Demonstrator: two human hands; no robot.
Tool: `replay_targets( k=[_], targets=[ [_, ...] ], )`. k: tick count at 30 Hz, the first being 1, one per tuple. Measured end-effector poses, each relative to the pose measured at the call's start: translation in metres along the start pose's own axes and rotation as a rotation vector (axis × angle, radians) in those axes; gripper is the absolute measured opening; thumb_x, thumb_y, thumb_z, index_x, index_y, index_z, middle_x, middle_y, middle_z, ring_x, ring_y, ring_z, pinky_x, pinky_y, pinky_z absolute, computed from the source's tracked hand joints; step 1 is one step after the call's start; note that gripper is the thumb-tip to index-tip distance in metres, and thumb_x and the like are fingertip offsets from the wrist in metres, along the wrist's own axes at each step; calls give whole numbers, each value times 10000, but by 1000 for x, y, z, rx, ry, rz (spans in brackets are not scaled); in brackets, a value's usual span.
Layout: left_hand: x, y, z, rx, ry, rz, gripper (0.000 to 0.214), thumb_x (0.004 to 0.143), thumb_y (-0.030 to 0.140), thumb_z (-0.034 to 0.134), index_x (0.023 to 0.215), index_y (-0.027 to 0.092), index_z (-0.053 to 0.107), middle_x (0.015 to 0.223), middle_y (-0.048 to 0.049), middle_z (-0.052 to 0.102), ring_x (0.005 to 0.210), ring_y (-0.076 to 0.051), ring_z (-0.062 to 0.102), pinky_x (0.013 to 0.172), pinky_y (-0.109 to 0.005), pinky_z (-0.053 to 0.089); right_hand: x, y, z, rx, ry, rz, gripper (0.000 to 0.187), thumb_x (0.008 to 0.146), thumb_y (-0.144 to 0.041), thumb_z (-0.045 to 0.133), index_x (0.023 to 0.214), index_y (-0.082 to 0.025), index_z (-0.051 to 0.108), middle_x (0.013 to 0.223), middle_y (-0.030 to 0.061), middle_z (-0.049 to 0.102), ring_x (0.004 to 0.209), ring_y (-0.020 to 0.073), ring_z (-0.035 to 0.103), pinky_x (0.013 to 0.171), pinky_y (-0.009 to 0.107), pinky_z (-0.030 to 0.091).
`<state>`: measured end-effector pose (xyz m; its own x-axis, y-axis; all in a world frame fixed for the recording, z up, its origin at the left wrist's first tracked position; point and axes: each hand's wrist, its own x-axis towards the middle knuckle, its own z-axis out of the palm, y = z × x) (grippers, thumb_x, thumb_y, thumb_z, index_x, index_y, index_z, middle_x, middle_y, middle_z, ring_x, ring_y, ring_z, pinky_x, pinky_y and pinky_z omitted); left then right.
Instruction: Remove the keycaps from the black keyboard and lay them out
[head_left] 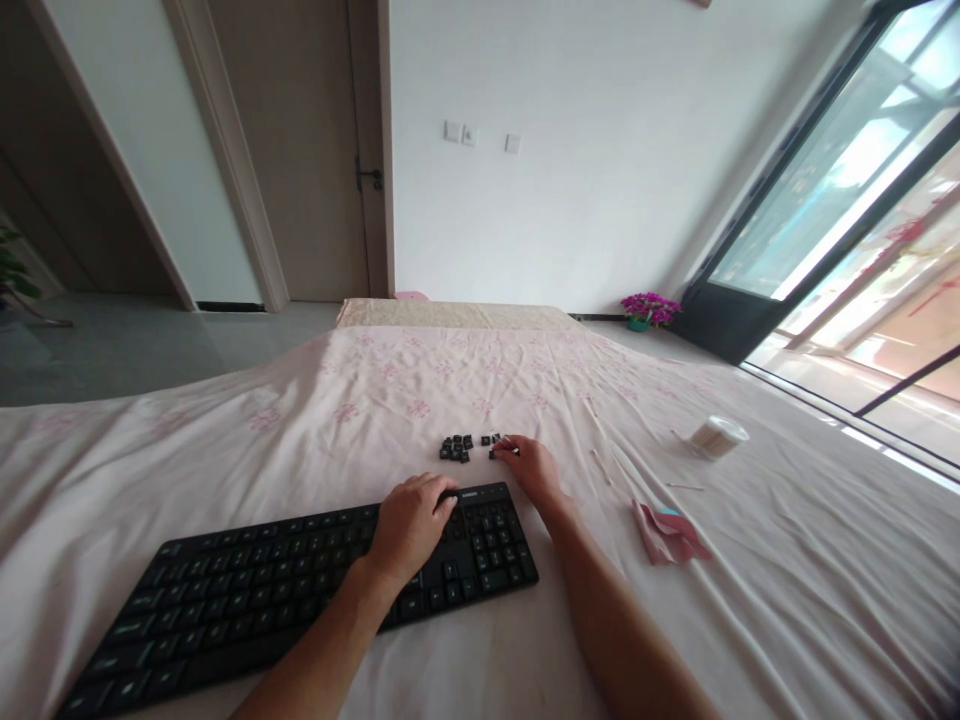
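A black keyboard point(300, 570) lies at an angle across the pink bedsheet. My left hand point(412, 520) rests on its upper right part, fingers curled over the back edge and thumb near the front of them, gripping it. Beyond the keyboard sits a small heap of loose black keycaps point(455, 448), with several more just to its right. At those right-hand keycaps, my right hand point(529, 465) reaches in with thumb and fingers pinched together. What is between its fingertips is too small to make out.
To the right lie a crumpled pink cloth point(667, 535), a cotton swab point(602, 467) and a clear round tub point(718, 437) on its side. The bedsheet point(525, 380) is wrinkled. Past it are a potted purple flower point(649, 308), a white wall and a door.
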<state>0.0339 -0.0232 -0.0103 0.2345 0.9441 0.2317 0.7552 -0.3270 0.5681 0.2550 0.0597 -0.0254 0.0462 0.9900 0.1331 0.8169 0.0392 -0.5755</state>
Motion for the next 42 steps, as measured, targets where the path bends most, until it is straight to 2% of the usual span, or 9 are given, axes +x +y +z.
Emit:
replay_targets(
  k=[17, 22, 24, 26, 28, 31, 35, 38, 42],
  targets=[
    [1, -1, 1, 15, -7, -6, 184, 865, 217, 550, 1006, 242, 665, 1016, -23, 692, 975, -199, 603, 871, -302, 423, -2, -8, 2, 42, 84, -34, 196, 815, -388, 614, 889, -260, 744, 966, 25, 729, 878, 227, 655, 702, 292, 426],
    [1, -3, 4, 33, -2, 6, 166, 865, 227, 563, 995, 244, 665, 1007, -13, 688, 973, -198, 599, 863, -306, 430, -15, -27, -21, 146, 112, -103, 447, 970, -429, 345, 880, -172, 700, 907, 80, 709, 844, 205, 641, 745, 294, 450],
    [0, -2, 3, 41, 6, 6, 163, 864, 223, 566, 992, 241, 665, 995, -17, 685, 964, -199, 598, 857, -311, 434, -25, -37, -35, 210, 70, -188, 520, 1002, -425, 244, 894, -193, 698, 927, 56, 707, 883, 182, 635, 800, 281, 453],
    [0, 1, 0, 45, 28, 12, 170, 849, 202, 582, 993, 237, 667, 1003, -21, 680, 968, -201, 591, 870, -318, 431, -36, -44, -48, 282, 3, -373, 512, 1006, -415, 266, 873, -214, 718, 947, 45, 695, 936, 186, 614, 898, 316, 414],
    [2, 7, -3, 36, 61, 24, 189, 828, 169, 599, 992, 234, 670, 1024, -22, 674, 990, -202, 581, 899, -321, 423, -46, -46, -57, 316, -38, -437, 472, 998, -416, 314, 905, -225, 735, 869, 39, 674, 886, 185, 607, 880, 327, 420],
    [6, 16, -3, -19, 79, 27, 205, 811, 137, 601, 969, 240, 681, 1021, -14, 673, 1004, -194, 574, 911, -310, 424, -59, -45, -64, 422, -93, -401, 404, 976, -413, 383, 1018, -210, 729, 816, 38, 629, 801, 168, 596, 764, 294, 464],
    [11, 22, 5, -114, 35, 21, 191, 817, 150, 587, 932, 255, 698, 980, 0, 677, 975, -180, 587, 868, -290, 444, -71, -46, -64, 639, -272, -284, 335, 916, -377, 506, 1132, -183, 672, 852, 40, 628, 732, 145, 590, 639, 256, 495],
    [11, 21, 10, -160, 11, 20, 211, 834, 154, 554, 931, 258, 710, 965, 2, 681, 952, -171, 597, 858, -285, 446, -77, -50, -62, 703, -326, -227, 271, 882, -321, 544, 1064, -173, 680, 805, 26, 650, 705, 134, 601, 660, 257, 507],
    [10, 19, 9, -179, -23, 33, 202, 832, 159, 552, 903, 247, 719, 936, 3, 682, 925, -170, 601, 834, -280, 448, -80, -53, -57, 642, -327, -234, 202, 876, -274, 530, 910, -173, 701, 800, 24, 675, 693, 132, 614, 647, 246, 501]
  ],
)
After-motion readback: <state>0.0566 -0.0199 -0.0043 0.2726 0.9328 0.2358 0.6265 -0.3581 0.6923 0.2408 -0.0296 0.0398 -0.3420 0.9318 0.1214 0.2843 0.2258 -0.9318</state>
